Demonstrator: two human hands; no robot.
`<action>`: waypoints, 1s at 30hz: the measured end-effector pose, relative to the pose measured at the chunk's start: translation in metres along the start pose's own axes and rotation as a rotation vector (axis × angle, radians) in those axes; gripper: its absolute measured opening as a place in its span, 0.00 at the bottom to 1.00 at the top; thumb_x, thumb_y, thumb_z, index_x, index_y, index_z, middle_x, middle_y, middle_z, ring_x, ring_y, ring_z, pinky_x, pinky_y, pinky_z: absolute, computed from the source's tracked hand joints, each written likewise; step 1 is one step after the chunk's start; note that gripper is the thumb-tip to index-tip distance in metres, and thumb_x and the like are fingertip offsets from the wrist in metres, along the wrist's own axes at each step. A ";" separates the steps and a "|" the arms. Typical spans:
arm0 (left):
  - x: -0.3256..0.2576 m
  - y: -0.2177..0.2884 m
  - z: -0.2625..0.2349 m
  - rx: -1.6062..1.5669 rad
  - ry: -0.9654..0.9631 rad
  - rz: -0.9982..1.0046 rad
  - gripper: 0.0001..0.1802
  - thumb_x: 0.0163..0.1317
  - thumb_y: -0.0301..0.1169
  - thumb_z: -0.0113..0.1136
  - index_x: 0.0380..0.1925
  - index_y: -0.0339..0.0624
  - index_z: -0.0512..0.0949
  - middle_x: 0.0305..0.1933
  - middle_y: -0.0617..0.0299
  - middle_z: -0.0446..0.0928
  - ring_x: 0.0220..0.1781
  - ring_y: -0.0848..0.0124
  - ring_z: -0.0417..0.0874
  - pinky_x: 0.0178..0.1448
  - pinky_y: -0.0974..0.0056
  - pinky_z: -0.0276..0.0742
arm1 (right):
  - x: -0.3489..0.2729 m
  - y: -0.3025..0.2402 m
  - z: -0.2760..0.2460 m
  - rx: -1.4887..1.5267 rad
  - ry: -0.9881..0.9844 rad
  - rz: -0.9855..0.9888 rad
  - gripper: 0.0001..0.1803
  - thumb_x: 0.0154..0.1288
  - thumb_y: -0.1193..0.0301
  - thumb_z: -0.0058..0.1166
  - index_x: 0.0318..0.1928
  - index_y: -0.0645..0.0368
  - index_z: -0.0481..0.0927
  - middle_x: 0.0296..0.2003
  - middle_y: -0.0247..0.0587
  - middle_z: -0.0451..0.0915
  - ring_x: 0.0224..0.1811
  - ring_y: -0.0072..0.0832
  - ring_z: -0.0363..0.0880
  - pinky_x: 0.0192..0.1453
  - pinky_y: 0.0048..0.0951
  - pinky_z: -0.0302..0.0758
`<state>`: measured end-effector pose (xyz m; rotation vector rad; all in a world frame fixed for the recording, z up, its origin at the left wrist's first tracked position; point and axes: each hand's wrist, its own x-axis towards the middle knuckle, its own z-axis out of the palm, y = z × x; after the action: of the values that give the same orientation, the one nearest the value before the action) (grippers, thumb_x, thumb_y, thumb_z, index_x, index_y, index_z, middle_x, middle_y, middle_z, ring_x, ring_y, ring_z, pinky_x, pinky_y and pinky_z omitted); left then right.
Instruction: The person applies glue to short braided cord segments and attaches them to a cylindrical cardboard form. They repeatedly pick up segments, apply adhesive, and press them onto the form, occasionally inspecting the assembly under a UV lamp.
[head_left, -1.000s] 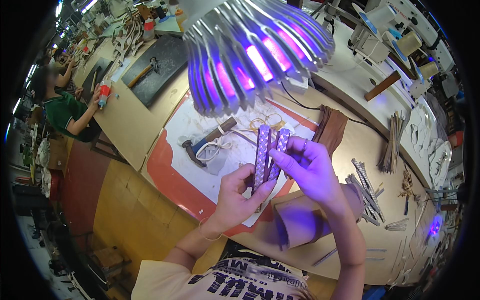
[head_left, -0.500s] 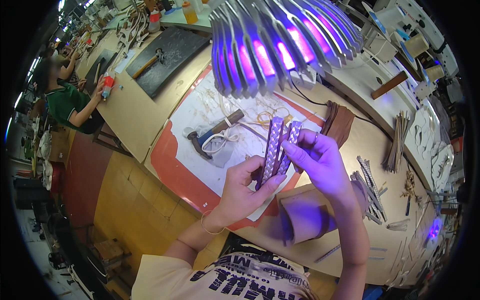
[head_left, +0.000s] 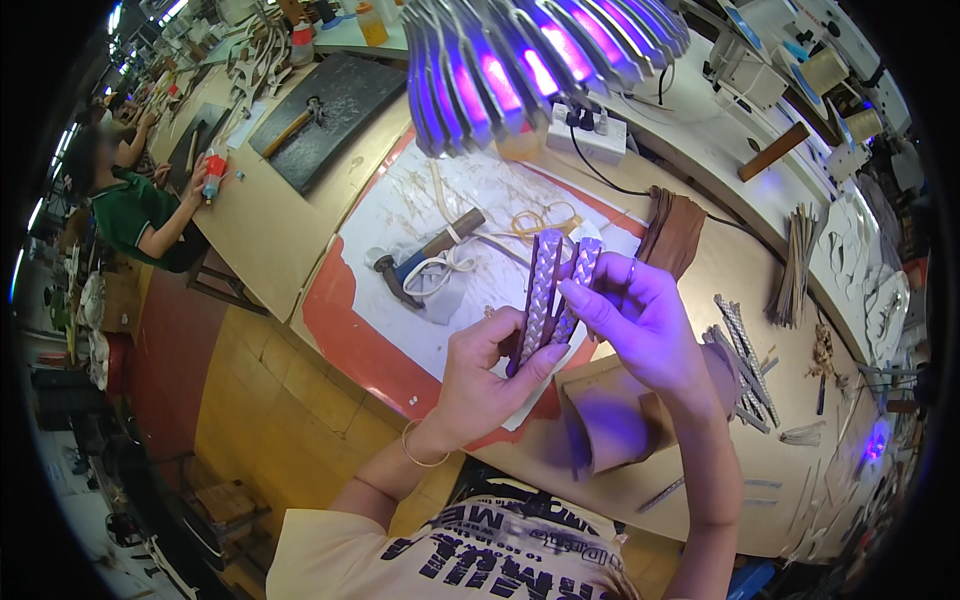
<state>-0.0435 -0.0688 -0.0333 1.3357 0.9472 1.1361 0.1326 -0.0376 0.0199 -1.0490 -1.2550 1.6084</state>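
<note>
In front of me I hold a braided strap (head_left: 541, 300), silvery on its face with brown edges, bent so that two lengths stand side by side. My left hand (head_left: 483, 372) pinches it near the lower end, thumb across the front. The upper part of the right length is between the thumb and fingers of my right hand (head_left: 636, 318). Purple light from a ribbed metal lamp (head_left: 540, 70) falls on the strap and my right hand. Beyond my left hand, a hammer (head_left: 400, 280) lies on a white sheet (head_left: 385, 215) beside a loop of white cord (head_left: 440, 275).
A curved brown piece (head_left: 610, 425) stands below my right wrist. Braided strips (head_left: 745, 350) lie to the right, near a folded brown cloth-like piece (head_left: 672, 230). A power strip (head_left: 590, 135) sits behind the lamp. At left, a co-worker in green (head_left: 135, 205) holds a red-and-clear bottle (head_left: 213, 175).
The lamp appears slightly higher and further left, and the power strip now shows more fully. My hands keep nearly the same grip on the strap.
</note>
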 end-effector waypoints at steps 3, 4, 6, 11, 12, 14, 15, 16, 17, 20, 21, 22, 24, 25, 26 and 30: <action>-0.002 0.001 0.001 -0.016 -0.001 -0.003 0.07 0.60 0.26 0.65 0.36 0.35 0.78 0.26 0.70 0.73 0.27 0.85 0.68 0.29 0.75 0.63 | -0.003 0.002 0.002 -0.019 0.077 -0.016 0.14 0.67 0.70 0.58 0.49 0.66 0.79 0.36 0.28 0.79 0.35 0.11 0.73 0.42 0.17 0.72; -0.003 0.001 0.001 0.003 -0.004 -0.001 0.07 0.60 0.25 0.65 0.36 0.35 0.78 0.26 0.70 0.74 0.27 0.86 0.68 0.29 0.75 0.63 | -0.005 0.002 0.002 -0.058 0.116 -0.029 0.15 0.67 0.70 0.59 0.49 0.65 0.79 0.36 0.29 0.79 0.35 0.11 0.73 0.41 0.17 0.72; -0.004 0.001 0.001 0.036 -0.008 0.022 0.07 0.59 0.25 0.66 0.36 0.35 0.78 0.26 0.70 0.74 0.27 0.86 0.68 0.29 0.76 0.63 | -0.010 0.001 -0.001 -0.138 0.198 -0.053 0.16 0.66 0.70 0.59 0.50 0.65 0.79 0.35 0.29 0.78 0.34 0.12 0.73 0.40 0.17 0.71; -0.009 -0.002 -0.001 -0.001 0.017 -0.084 0.07 0.59 0.23 0.65 0.36 0.34 0.78 0.29 0.69 0.77 0.28 0.87 0.71 0.31 0.77 0.66 | -0.065 -0.004 -0.027 -0.263 0.448 -0.158 0.13 0.65 0.77 0.55 0.51 0.64 0.78 0.37 0.31 0.79 0.36 0.14 0.74 0.42 0.18 0.70; -0.010 -0.004 -0.001 -0.011 0.023 -0.091 0.07 0.59 0.23 0.65 0.37 0.34 0.78 0.29 0.69 0.77 0.28 0.86 0.71 0.31 0.77 0.66 | -0.080 0.001 -0.033 -0.301 0.560 -0.160 0.11 0.66 0.79 0.53 0.49 0.65 0.79 0.39 0.33 0.80 0.37 0.15 0.74 0.42 0.18 0.70; -0.014 -0.010 -0.003 -0.036 0.042 -0.131 0.08 0.61 0.23 0.64 0.38 0.33 0.78 0.31 0.68 0.77 0.30 0.85 0.73 0.33 0.77 0.68 | -0.118 0.011 -0.049 -0.352 0.724 -0.136 0.07 0.68 0.77 0.52 0.43 0.64 0.79 0.38 0.33 0.80 0.37 0.13 0.74 0.40 0.15 0.68; -0.015 -0.014 -0.006 -0.002 0.060 -0.123 0.08 0.61 0.23 0.63 0.39 0.33 0.77 0.32 0.68 0.78 0.30 0.85 0.73 0.33 0.77 0.68 | -0.138 0.020 -0.057 -0.312 0.824 -0.114 0.06 0.68 0.75 0.53 0.42 0.64 0.79 0.35 0.31 0.80 0.34 0.13 0.72 0.38 0.14 0.66; -0.014 -0.021 -0.010 0.022 0.060 -0.121 0.08 0.62 0.23 0.63 0.39 0.33 0.77 0.32 0.67 0.78 0.30 0.85 0.73 0.34 0.77 0.69 | -0.157 0.029 -0.066 -0.306 0.877 -0.090 0.06 0.68 0.74 0.53 0.42 0.64 0.79 0.34 0.31 0.79 0.33 0.13 0.71 0.37 0.15 0.66; -0.013 -0.028 -0.011 0.035 0.048 -0.125 0.08 0.62 0.24 0.62 0.40 0.33 0.77 0.33 0.67 0.78 0.31 0.84 0.74 0.34 0.76 0.70 | -0.179 0.040 -0.073 -0.313 0.980 -0.031 0.06 0.68 0.73 0.54 0.41 0.64 0.79 0.33 0.30 0.79 0.32 0.13 0.70 0.36 0.15 0.66; -0.015 -0.048 -0.019 0.056 0.017 -0.239 0.08 0.64 0.23 0.59 0.42 0.32 0.76 0.37 0.64 0.79 0.35 0.82 0.75 0.40 0.75 0.71 | -0.243 0.075 -0.088 -0.309 1.208 0.127 0.07 0.69 0.70 0.55 0.40 0.62 0.79 0.30 0.28 0.78 0.29 0.12 0.68 0.34 0.15 0.65; -0.015 -0.055 -0.021 0.078 0.035 -0.257 0.06 0.64 0.24 0.60 0.39 0.34 0.77 0.33 0.66 0.78 0.30 0.84 0.74 0.34 0.77 0.69 | -0.262 0.087 -0.088 -0.332 1.277 0.176 0.08 0.68 0.69 0.56 0.39 0.62 0.79 0.28 0.26 0.77 0.29 0.12 0.68 0.33 0.15 0.64; -0.013 -0.061 -0.024 0.092 0.006 -0.293 0.06 0.64 0.24 0.60 0.39 0.34 0.77 0.33 0.66 0.79 0.30 0.84 0.73 0.34 0.77 0.69 | -0.278 0.098 -0.087 -0.403 1.327 0.245 0.09 0.68 0.68 0.56 0.39 0.62 0.80 0.28 0.26 0.77 0.29 0.11 0.68 0.33 0.15 0.65; -0.013 -0.072 -0.028 0.158 -0.034 -0.354 0.05 0.64 0.24 0.60 0.37 0.34 0.77 0.31 0.67 0.78 0.29 0.85 0.72 0.32 0.77 0.67 | -0.300 0.121 -0.083 -0.420 1.396 0.317 0.11 0.68 0.67 0.57 0.38 0.64 0.80 0.28 0.27 0.77 0.29 0.12 0.70 0.33 0.16 0.66; -0.013 -0.077 -0.030 0.208 -0.047 -0.381 0.05 0.64 0.24 0.61 0.37 0.33 0.77 0.31 0.67 0.78 0.29 0.85 0.72 0.32 0.77 0.66 | -0.306 0.130 -0.082 -0.445 1.410 0.353 0.11 0.67 0.67 0.58 0.38 0.65 0.79 0.27 0.28 0.78 0.29 0.12 0.71 0.33 0.16 0.67; -0.012 -0.082 -0.033 0.258 -0.056 -0.408 0.05 0.64 0.25 0.61 0.36 0.33 0.77 0.30 0.68 0.78 0.29 0.86 0.71 0.31 0.77 0.66 | -0.308 0.137 -0.081 -0.430 1.426 0.359 0.12 0.67 0.67 0.58 0.37 0.66 0.79 0.27 0.28 0.78 0.29 0.12 0.72 0.33 0.17 0.68; -0.011 -0.095 -0.041 0.296 -0.102 -0.423 0.07 0.63 0.27 0.63 0.34 0.34 0.76 0.28 0.69 0.77 0.28 0.86 0.69 0.30 0.78 0.63 | -0.295 0.151 -0.085 -0.359 1.431 0.395 0.16 0.64 0.65 0.61 0.38 0.68 0.79 0.27 0.32 0.79 0.30 0.15 0.75 0.33 0.19 0.71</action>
<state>-0.0788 -0.0617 -0.1307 1.3272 1.2841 0.6165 0.2892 -0.3155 -0.1054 -2.1662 -0.3062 0.4575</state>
